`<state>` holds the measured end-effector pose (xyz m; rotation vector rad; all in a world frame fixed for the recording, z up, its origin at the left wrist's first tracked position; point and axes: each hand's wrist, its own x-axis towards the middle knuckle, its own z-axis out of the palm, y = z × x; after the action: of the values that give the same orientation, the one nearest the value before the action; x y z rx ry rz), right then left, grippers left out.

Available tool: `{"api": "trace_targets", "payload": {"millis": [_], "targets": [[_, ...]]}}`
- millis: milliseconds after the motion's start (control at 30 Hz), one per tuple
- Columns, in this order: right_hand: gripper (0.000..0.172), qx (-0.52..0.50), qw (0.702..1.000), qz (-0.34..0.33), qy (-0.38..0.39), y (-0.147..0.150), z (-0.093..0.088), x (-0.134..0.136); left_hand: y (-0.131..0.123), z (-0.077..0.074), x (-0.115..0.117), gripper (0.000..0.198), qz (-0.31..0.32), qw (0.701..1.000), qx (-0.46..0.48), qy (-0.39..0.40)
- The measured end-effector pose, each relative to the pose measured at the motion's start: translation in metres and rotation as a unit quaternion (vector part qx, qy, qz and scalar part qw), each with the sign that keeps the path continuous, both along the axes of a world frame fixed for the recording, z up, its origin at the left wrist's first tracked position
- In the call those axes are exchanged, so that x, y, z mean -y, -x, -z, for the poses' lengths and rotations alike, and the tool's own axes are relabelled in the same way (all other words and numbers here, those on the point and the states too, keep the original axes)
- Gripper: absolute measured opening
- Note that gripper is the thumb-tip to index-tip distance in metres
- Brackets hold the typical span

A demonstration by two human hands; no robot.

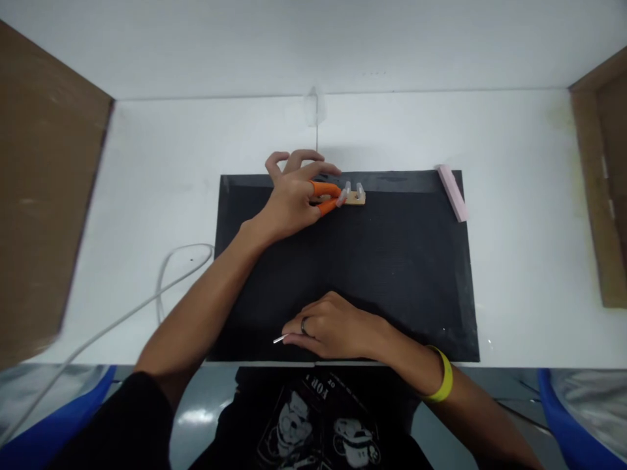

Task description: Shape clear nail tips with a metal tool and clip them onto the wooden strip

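My left hand [291,202] is at the far edge of the black mat [382,261], with orange covers [326,189] on its thumb and forefinger. Those two fingertips close around the left end of a small light-wood piece [356,199], while the other fingers stretch out above. Translucent plastic prongs [360,189] stand up from the wood, one leaning by the fingertips. Near the mat's front edge, my right hand [333,326] is curled around a thin silvery rod [279,339]. Only the rod's tip shows; the palm hides the rest.
A pale pink bar [452,192] lies slantwise over the mat's right far corner. On the left, a white cable [132,320] loops across the white table [519,261]. A clear plastic piece [314,109] sits at the back wall. Brown panels [44,183] flank the table.
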<state>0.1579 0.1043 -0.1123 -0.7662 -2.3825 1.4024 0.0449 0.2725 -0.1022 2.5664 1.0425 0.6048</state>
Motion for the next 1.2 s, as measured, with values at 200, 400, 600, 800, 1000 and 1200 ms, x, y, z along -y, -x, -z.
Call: {"api": "trace_targets", "payload": {"millis": [200,400,600,800,1000,1200], "targets": [[0.030,0.014,1.000,-0.003,-0.027,0.001,0.003,0.004,-0.003,0.005,-0.003,0.012,-0.021,1.000,0.002,0.009],[0.030,0.024,0.998,-0.006,-0.054,0.001,0.002,0.004,-0.004,0.007,-0.004,0.007,-0.026,1.000,-0.001,0.008],[0.029,0.024,0.998,-0.002,-0.058,0.002,0.003,0.005,-0.004,0.006,-0.005,0.006,-0.024,1.000,0.009,0.015],[0.028,0.024,0.998,0.001,-0.066,0.002,0.002,0.005,-0.004,0.009,-0.005,0.003,-0.031,0.999,0.010,0.015],[0.028,0.019,0.997,0.000,-0.078,0.001,0.002,0.005,-0.006,0.008,-0.004,0.007,-0.045,0.999,0.011,0.016],[0.027,0.021,0.996,0.001,-0.085,0.002,0.000,0.004,-0.009,0.015,-0.004,0.006,-0.062,0.997,0.025,0.022]]}}
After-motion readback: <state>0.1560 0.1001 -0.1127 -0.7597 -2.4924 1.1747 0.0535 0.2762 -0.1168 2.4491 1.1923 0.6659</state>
